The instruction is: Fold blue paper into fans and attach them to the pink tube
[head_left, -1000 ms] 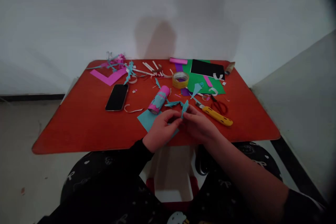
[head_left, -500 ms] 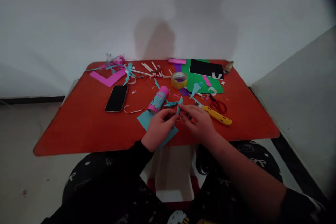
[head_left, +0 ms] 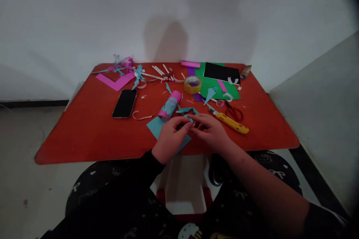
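Observation:
My left hand and my right hand meet at the table's near edge, their fingertips pinching a small teal paper cutout. Much of the cutout is hidden by my fingers. A folded teal paper strip lies just beyond them. Under my left hand lies a flat teal paper sheet. Just past that hand is a cardboard tube wrapped in pink and decorated with teal paper. To the right of my right hand lies a yellow utility knife.
Red scissors, a tape roll, green and black paper sheets, a phone, a pink paper strip and several paper scraps lie on the red table. A white wall stands behind.
My hands have drawn closer together. The teal cutout, upright between my fingers earlier, now sits lower and is mostly hidden by them.

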A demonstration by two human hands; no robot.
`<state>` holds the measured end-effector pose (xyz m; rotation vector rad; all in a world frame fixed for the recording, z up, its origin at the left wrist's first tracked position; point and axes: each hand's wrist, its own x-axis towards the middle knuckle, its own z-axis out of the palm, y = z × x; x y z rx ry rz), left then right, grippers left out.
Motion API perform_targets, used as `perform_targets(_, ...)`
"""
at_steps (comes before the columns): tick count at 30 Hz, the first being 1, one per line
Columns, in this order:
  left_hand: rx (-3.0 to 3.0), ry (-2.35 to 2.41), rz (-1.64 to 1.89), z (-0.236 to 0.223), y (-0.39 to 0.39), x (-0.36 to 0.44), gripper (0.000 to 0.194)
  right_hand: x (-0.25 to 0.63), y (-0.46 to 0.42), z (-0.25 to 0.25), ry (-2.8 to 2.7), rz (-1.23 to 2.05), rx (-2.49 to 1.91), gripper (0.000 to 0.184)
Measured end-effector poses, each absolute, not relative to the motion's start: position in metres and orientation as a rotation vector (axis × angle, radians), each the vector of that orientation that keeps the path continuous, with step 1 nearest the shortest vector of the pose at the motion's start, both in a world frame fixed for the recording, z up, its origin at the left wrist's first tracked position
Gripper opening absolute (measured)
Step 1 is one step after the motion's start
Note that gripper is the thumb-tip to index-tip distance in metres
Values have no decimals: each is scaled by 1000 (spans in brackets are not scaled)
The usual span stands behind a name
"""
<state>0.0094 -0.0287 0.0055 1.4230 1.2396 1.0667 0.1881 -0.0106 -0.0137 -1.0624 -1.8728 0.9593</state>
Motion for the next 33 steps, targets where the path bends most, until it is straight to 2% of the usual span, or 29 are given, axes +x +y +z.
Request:
perform_targets(7,1810,1163,1062,7,-26,2,16,194,-9,-7,-1809,970,-1111,42)
perform_targets(15,1740,1221,988,6,-24,0,9,190,-11,-6,-1756,1093,-1155,35)
perform_targets(19,1551,1283,1017,8,-23,-3,21,187,-11,-5,-1636,1223,-1228,29)
perform_targets(23,1790,1379,1099,18,-21,-11,16,187,-9,-6,-1383,1394,-1198,31)
perform_targets(28,2101,1279,944,26,-22,-16,46,190,-6,-10,-1222,1543,-1100,31)
perform_targets(30,2135,1263,875,23,-23,-14,46,189,-6,-11,-1208,1578,-1094,30)
perform_targets(33,2066,1285,855,18,-23,-11,35,188,-6,-10,-1217,1575,-1122,29)
